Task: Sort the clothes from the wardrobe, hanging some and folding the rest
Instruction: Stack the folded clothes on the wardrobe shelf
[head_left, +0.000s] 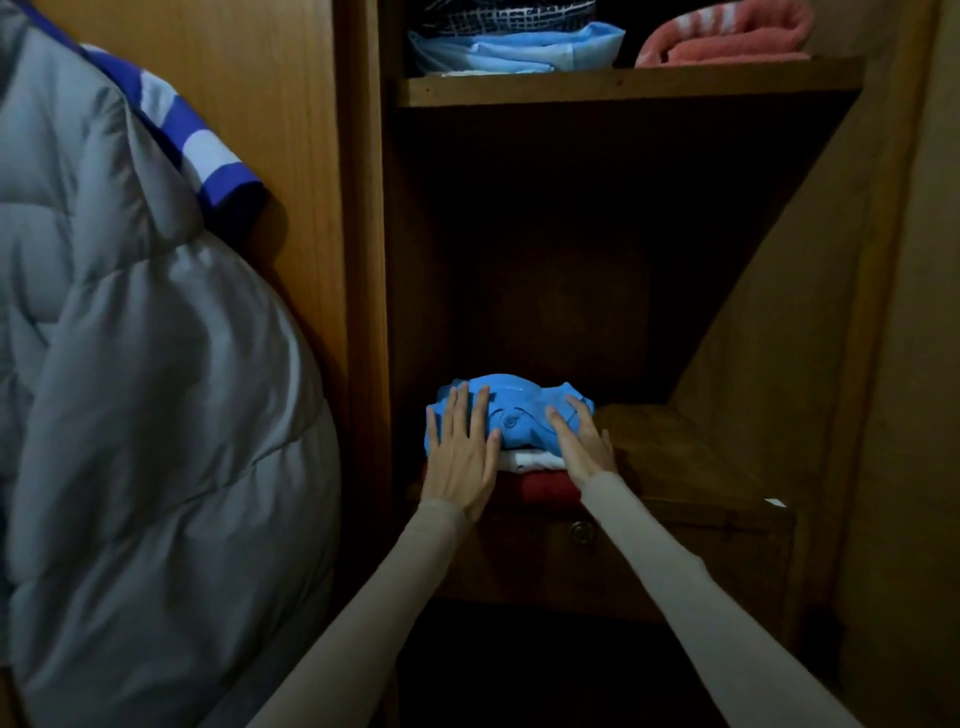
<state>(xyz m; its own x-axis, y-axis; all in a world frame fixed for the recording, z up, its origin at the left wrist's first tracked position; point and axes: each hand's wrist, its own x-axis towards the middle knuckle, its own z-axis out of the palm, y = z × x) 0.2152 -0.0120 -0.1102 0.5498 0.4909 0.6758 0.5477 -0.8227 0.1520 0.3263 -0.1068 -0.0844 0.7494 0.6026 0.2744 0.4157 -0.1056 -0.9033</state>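
At the front left corner of the wardrobe's lower shelf (675, 457), a folded blue garment (514, 415) tops a small stack, over a white piece (535, 460) and a red one (545, 486). The left hand (462, 452) lies flat on its left side and the right hand (582, 441) on its right, both with straight, spread fingers pressing rather than gripping. The stack sits at the shelf's front edge, so uneven pressing could, I judge, tip it off above the drawer knob (582, 531), or rumple the loose top fold.

Head view — forward-down, close to wardrobe shelf (675, 452)
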